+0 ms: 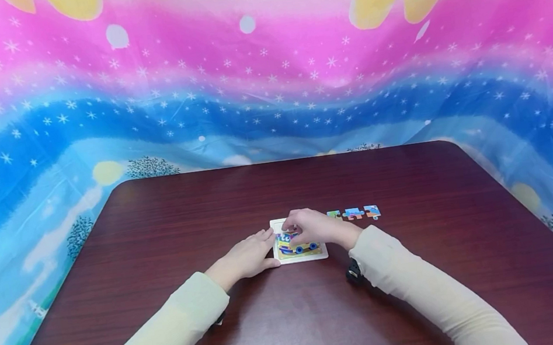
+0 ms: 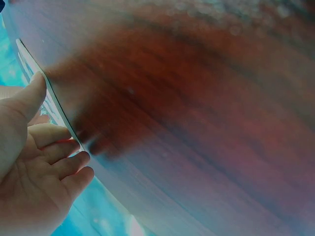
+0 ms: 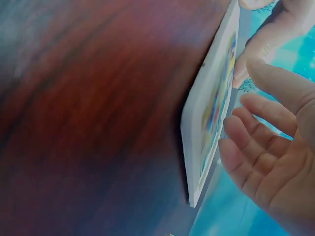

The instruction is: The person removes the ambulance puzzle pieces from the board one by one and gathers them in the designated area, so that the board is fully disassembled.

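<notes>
A small jigsaw puzzle [image 1: 301,254] in a white frame lies flat on the table, its picture a yellow vehicle with blue wheels. At its left edge my left hand [image 1: 248,256] rests with fingers extended; the left wrist view shows the fingers and thumb of that hand [image 2: 44,162] along the frame's edge. Above the upper part of the puzzle, my right hand [image 1: 316,229] hides some of the picture. Seen from the right wrist, the fingers of the right hand [image 3: 275,147] are loosely bent, with a gap to the thumb and no piece visible between them.
Three loose jigsaw pieces lie in a row right of the frame: a green one [image 1: 334,215] partly behind the right hand, a blue one [image 1: 353,214] and another [image 1: 372,211]. The dark wooden table [image 1: 278,337] meets a colourful patterned cloth [image 1: 266,97] behind it.
</notes>
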`<state>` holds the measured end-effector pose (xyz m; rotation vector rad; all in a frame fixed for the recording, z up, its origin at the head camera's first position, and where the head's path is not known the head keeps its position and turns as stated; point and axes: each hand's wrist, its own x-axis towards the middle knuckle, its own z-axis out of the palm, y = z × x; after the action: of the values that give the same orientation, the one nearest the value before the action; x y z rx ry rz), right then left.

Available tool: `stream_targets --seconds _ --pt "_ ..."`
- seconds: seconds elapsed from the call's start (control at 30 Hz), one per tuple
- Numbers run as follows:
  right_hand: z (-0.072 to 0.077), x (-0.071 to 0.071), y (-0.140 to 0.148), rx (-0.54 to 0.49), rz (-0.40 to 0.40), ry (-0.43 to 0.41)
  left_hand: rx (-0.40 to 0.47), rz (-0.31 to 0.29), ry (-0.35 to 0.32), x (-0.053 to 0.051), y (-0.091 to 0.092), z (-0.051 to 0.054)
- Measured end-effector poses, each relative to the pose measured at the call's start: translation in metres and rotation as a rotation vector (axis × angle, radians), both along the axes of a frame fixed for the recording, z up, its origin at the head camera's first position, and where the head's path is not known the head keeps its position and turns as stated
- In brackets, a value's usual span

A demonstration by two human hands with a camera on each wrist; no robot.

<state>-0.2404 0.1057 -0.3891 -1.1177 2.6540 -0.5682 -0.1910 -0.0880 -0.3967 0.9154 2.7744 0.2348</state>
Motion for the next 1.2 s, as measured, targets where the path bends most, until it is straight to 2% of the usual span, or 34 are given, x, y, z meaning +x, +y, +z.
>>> stream_targets --seconds 0.33,0.83,1.03,1.2 --pt "-0.001 0.003 -0.008 0.104 -0.017 0.05 -0.005 0.01 -0.005 0.0 0.001 -0.001" --pt "0.001 0.002 -0.015 0.196 -0.097 0.013 -0.005 0.004 0.001 -0.001 0.0 -0.001" --pt "0.003 0.002 -0.015 0.189 -0.104 -0.006 -0.006 0.007 0.001 -0.001 0.0 -0.001" --pt "0.004 0.002 -0.014 0.142 -0.109 -0.043 -0.009 -0.002 0.009 0.0 0.0 0.0"
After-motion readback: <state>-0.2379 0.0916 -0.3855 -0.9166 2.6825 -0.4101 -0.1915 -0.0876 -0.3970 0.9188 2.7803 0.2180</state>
